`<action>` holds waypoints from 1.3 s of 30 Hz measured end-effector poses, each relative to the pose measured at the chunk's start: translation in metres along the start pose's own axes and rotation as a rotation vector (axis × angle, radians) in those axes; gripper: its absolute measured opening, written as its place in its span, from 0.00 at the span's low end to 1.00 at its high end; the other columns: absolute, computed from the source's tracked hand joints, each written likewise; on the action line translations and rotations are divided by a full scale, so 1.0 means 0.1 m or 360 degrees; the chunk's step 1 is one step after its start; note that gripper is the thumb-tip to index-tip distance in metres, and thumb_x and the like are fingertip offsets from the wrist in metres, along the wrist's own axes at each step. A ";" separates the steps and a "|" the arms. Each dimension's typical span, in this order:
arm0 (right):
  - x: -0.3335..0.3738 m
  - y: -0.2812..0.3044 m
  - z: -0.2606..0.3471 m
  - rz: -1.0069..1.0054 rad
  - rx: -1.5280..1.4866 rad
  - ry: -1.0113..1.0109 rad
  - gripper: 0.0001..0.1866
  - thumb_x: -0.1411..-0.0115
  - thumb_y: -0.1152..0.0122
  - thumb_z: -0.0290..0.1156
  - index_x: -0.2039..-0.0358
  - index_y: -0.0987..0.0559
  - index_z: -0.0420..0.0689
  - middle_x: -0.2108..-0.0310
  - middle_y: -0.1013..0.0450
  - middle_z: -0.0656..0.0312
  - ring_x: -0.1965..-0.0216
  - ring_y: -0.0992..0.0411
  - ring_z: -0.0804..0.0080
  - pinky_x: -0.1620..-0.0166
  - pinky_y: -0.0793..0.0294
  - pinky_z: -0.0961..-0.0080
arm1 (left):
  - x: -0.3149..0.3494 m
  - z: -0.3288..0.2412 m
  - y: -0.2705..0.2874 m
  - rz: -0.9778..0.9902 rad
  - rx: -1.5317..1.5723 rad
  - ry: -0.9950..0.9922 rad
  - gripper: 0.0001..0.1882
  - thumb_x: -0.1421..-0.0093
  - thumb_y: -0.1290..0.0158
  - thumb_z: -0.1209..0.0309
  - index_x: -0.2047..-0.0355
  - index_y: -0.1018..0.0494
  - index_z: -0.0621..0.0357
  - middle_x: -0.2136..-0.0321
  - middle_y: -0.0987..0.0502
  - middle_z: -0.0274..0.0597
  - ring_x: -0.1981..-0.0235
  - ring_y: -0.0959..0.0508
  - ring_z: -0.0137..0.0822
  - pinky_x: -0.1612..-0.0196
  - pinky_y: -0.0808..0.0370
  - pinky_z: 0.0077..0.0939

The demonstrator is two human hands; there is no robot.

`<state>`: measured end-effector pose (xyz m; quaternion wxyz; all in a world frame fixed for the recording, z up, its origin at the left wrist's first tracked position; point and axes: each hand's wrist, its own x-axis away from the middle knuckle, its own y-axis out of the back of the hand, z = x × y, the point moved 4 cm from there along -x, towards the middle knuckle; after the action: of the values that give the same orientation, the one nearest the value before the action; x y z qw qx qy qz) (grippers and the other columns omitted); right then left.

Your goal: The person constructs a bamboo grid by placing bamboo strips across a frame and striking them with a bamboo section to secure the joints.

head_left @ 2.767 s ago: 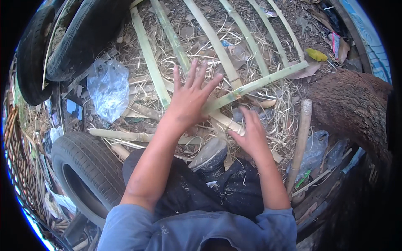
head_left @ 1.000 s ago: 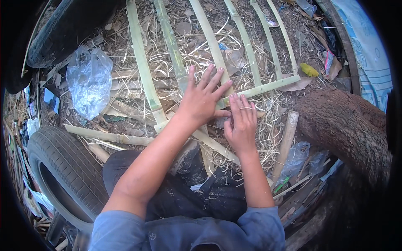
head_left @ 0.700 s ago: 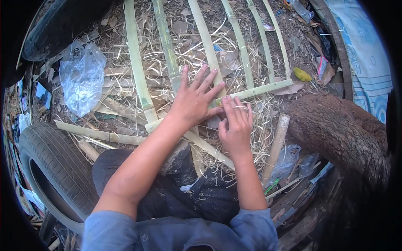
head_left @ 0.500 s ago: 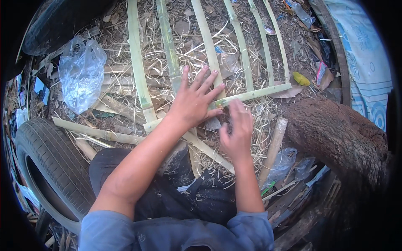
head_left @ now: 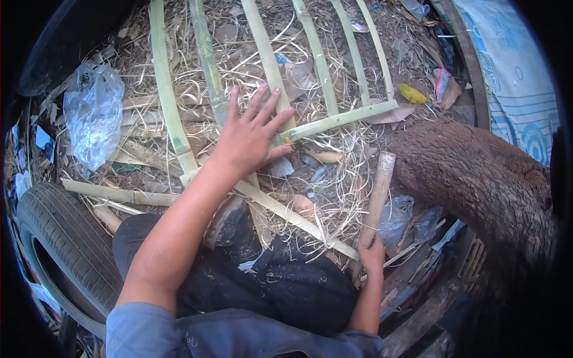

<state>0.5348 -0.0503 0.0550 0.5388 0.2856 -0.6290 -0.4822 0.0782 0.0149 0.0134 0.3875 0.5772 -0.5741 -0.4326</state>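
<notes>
Several pale green bamboo slats (head_left: 262, 45) run away from me over the ground, their near ends meeting a bamboo crosspiece (head_left: 340, 122). My left hand (head_left: 248, 138) lies spread over the crosspiece and the near ends of the middle slats, pressing with its fingers apart. Part of the crosspiece is hidden beneath it. At the lower right, my right hand (head_left: 373, 255) is wrapped round the lower part of a round wooden stick (head_left: 379, 191), which points up and away. One loose bamboo strip (head_left: 298, 221) slants from near my left wrist toward my right hand.
A thick tree trunk (head_left: 471, 173) lies at the right, beside a blue-and-white patterned cloth (head_left: 507, 71). An old tyre (head_left: 68, 238) stands at the left, below a clear plastic bag (head_left: 92, 113). Thin bamboo shavings (head_left: 346, 197) and dry leaves litter the ground.
My right hand has moved from the crosspiece down to the right and taken hold of the wooden stick. My left hand stays on the slats. The whole view has shifted slightly.
</notes>
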 end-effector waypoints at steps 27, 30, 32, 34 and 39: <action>0.20 0.25 1.23 0.0077 -0.0294 0.1149 0.32 0.54 0.27 0.36 0.49 0.27 0.38 0.65 0.22 0.44 0.64 0.20 0.44 0.62 0.20 0.59 | 0.03 0.03 -0.06 -0.0052 0.0057 -0.0006 0.38 0.41 0.54 0.37 0.33 0.38 0.35 0.30 0.46 0.39 0.27 0.52 0.43 0.32 0.72 0.71; 0.25 0.25 1.22 0.0034 -0.0249 0.1105 0.32 0.53 0.27 0.35 0.48 0.28 0.38 0.64 0.22 0.44 0.64 0.20 0.44 0.61 0.21 0.58 | 0.04 0.04 -0.09 -0.0068 0.0073 -0.0001 0.38 0.41 0.54 0.36 0.34 0.37 0.35 0.30 0.45 0.38 0.27 0.52 0.43 0.32 0.73 0.72; 0.27 0.27 1.20 0.0053 -0.0242 0.1061 0.31 0.52 0.29 0.34 0.48 0.28 0.39 0.64 0.22 0.45 0.63 0.21 0.46 0.59 0.22 0.59 | 0.06 0.06 -0.11 -0.0119 0.0063 -0.0013 0.37 0.41 0.54 0.36 0.35 0.36 0.35 0.30 0.44 0.39 0.27 0.52 0.43 0.32 0.73 0.73; 0.25 0.30 1.11 0.0051 -0.0233 0.1026 0.30 0.51 0.32 0.34 0.47 0.29 0.39 0.65 0.22 0.46 0.62 0.21 0.48 0.57 0.23 0.61 | 0.05 0.06 -0.10 -0.0108 0.0070 0.0002 0.37 0.41 0.55 0.35 0.35 0.36 0.35 0.30 0.44 0.39 0.27 0.52 0.43 0.32 0.73 0.73; 0.28 0.30 1.11 0.0056 -0.0179 0.1134 0.34 0.53 0.29 0.35 0.46 0.30 0.38 0.64 0.23 0.43 0.64 0.21 0.42 0.61 0.22 0.55 | 0.04 0.06 -0.13 -0.0122 0.0055 0.0014 0.37 0.41 0.56 0.35 0.35 0.36 0.34 0.30 0.44 0.39 0.27 0.51 0.43 0.32 0.73 0.73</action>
<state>0.4263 -0.0304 0.0985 0.7473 0.3946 -0.3791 -0.3770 0.0770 0.0114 -0.0012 0.3631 0.6072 -0.5573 -0.4347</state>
